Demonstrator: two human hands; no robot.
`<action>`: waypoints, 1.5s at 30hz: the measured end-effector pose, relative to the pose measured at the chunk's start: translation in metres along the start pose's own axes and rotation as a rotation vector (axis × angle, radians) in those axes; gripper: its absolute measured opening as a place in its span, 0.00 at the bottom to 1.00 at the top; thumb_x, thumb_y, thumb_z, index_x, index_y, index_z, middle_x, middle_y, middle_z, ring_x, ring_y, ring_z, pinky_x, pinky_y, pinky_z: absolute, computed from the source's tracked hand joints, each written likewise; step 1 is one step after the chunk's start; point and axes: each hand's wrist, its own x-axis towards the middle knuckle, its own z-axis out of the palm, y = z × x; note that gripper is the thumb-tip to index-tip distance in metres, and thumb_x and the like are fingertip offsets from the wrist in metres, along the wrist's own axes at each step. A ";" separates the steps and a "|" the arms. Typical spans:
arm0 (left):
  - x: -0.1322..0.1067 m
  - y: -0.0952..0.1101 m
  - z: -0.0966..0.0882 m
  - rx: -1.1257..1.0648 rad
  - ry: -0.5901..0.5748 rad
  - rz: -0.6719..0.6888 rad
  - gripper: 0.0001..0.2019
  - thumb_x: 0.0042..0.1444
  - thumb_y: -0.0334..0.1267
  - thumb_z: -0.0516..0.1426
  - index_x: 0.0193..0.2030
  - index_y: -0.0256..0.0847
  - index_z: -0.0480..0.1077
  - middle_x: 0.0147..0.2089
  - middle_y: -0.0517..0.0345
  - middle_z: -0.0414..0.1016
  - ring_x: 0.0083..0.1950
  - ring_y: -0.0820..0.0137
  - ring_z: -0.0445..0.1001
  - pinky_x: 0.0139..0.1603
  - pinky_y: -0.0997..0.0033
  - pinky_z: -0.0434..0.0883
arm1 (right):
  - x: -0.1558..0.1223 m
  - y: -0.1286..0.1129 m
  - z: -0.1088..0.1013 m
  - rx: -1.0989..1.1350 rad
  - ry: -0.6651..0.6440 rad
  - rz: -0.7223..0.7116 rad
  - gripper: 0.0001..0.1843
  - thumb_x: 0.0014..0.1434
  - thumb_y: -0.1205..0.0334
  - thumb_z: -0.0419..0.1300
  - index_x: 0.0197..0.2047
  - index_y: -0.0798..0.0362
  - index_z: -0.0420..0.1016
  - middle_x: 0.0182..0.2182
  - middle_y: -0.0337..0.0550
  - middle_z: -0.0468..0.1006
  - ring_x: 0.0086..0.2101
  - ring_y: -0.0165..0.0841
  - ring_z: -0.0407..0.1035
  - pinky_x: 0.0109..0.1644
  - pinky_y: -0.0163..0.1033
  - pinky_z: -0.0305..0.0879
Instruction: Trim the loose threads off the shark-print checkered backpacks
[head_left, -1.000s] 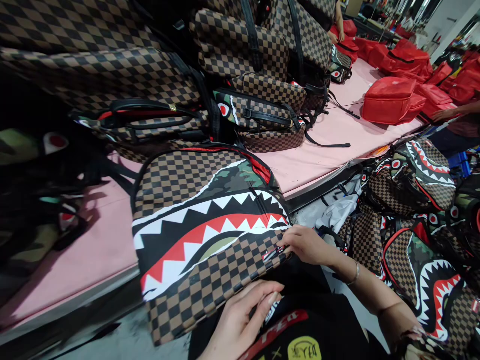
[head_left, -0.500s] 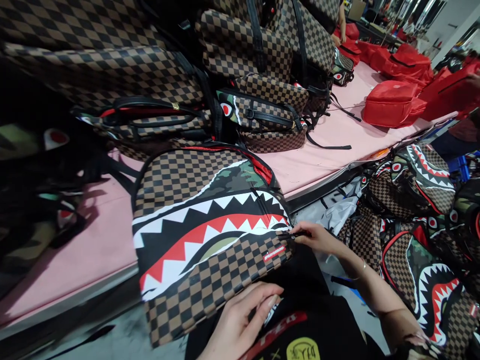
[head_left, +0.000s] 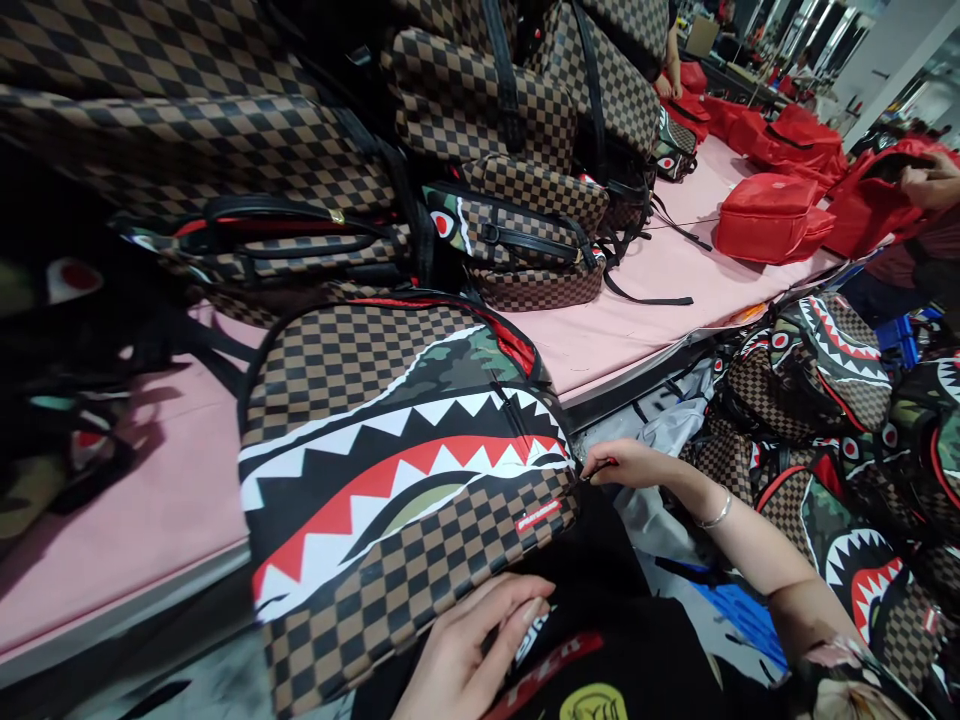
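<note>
A brown checkered backpack with a shark-mouth print (head_left: 390,470) lies half on the pink table (head_left: 150,500), its lower end hanging over the edge toward me. My right hand (head_left: 626,465) is at the bag's right side, fingers pinched on a small dark zipper pull. My left hand (head_left: 469,655) rests at the bag's lower corner with fingers curled against the checkered fabric and my black shirt.
Stacked checkered bags (head_left: 480,110) fill the back of the table. Red bags (head_left: 772,215) lie at the far right, where another person's hand (head_left: 926,180) holds one. More shark-print backpacks (head_left: 817,360) are piled on the floor at right.
My right hand has shifted right from the bag's front pocket to beside its edge, drawing the zipper pull along. The red label on the pocket is now uncovered. The left hand barely moved.
</note>
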 end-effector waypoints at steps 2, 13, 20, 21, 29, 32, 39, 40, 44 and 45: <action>-0.001 0.001 0.000 -0.006 0.018 -0.018 0.08 0.58 0.39 0.53 0.40 0.48 0.73 0.36 0.60 0.77 0.37 0.70 0.76 0.37 0.79 0.71 | 0.000 -0.004 -0.001 -0.029 0.003 0.004 0.06 0.51 0.71 0.62 0.34 0.54 0.76 0.29 0.37 0.75 0.31 0.28 0.67 0.35 0.31 0.61; -0.001 -0.012 -0.001 0.032 -0.053 0.094 0.09 0.60 0.35 0.51 0.43 0.49 0.70 0.37 0.64 0.77 0.36 0.75 0.75 0.35 0.84 0.69 | -0.001 -0.009 0.004 -0.087 0.067 0.022 0.06 0.50 0.70 0.62 0.34 0.54 0.76 0.30 0.37 0.76 0.32 0.29 0.68 0.36 0.31 0.60; -0.002 -0.012 0.001 0.011 -0.025 0.092 0.09 0.60 0.35 0.52 0.43 0.49 0.70 0.37 0.63 0.77 0.36 0.74 0.75 0.36 0.84 0.69 | -0.009 -0.003 0.000 -0.036 0.043 0.036 0.06 0.51 0.69 0.61 0.35 0.54 0.76 0.30 0.37 0.77 0.32 0.28 0.69 0.37 0.30 0.62; -0.001 -0.012 0.001 0.016 -0.031 0.101 0.09 0.60 0.34 0.52 0.43 0.49 0.70 0.37 0.63 0.77 0.36 0.75 0.75 0.36 0.85 0.69 | -0.009 -0.004 0.000 -0.033 0.045 0.037 0.06 0.51 0.70 0.61 0.35 0.54 0.76 0.30 0.38 0.77 0.32 0.28 0.69 0.37 0.31 0.62; -0.001 -0.015 0.000 0.013 -0.042 0.106 0.09 0.60 0.34 0.51 0.44 0.49 0.70 0.38 0.63 0.77 0.37 0.75 0.75 0.36 0.85 0.70 | -0.007 -0.007 0.003 -0.038 0.051 0.054 0.06 0.51 0.70 0.61 0.35 0.54 0.76 0.30 0.38 0.77 0.32 0.28 0.68 0.36 0.31 0.61; -0.002 -0.015 0.001 0.023 -0.044 0.114 0.09 0.60 0.34 0.51 0.44 0.49 0.70 0.38 0.63 0.77 0.37 0.75 0.75 0.37 0.85 0.69 | -0.005 -0.012 0.004 -0.106 0.042 0.029 0.07 0.51 0.70 0.61 0.35 0.54 0.76 0.31 0.38 0.77 0.33 0.29 0.69 0.37 0.31 0.61; -0.002 -0.013 0.001 0.024 -0.041 0.103 0.09 0.60 0.34 0.51 0.43 0.49 0.70 0.37 0.64 0.77 0.36 0.76 0.76 0.36 0.86 0.69 | 0.000 -0.026 0.007 -0.153 0.013 0.001 0.07 0.51 0.71 0.62 0.35 0.55 0.76 0.33 0.39 0.77 0.34 0.30 0.69 0.38 0.31 0.62; -0.002 -0.013 0.001 0.025 -0.046 0.101 0.09 0.60 0.34 0.51 0.43 0.49 0.70 0.37 0.64 0.77 0.36 0.76 0.76 0.36 0.86 0.69 | 0.001 -0.027 0.008 -0.154 0.009 0.000 0.07 0.51 0.71 0.62 0.35 0.55 0.76 0.33 0.39 0.78 0.34 0.30 0.70 0.39 0.31 0.62; -0.001 -0.014 0.002 0.040 -0.069 0.070 0.09 0.60 0.36 0.51 0.43 0.50 0.70 0.38 0.64 0.77 0.38 0.76 0.76 0.36 0.85 0.69 | 0.005 -0.031 0.012 -0.179 0.006 -0.002 0.07 0.51 0.70 0.62 0.35 0.52 0.76 0.33 0.37 0.78 0.35 0.29 0.70 0.39 0.31 0.62; -0.001 -0.014 0.002 0.043 -0.073 0.062 0.09 0.60 0.36 0.50 0.42 0.50 0.70 0.38 0.64 0.77 0.38 0.75 0.76 0.36 0.85 0.69 | 0.006 -0.032 0.014 -0.192 0.006 -0.004 0.07 0.51 0.70 0.63 0.35 0.52 0.76 0.33 0.37 0.78 0.35 0.29 0.70 0.39 0.31 0.62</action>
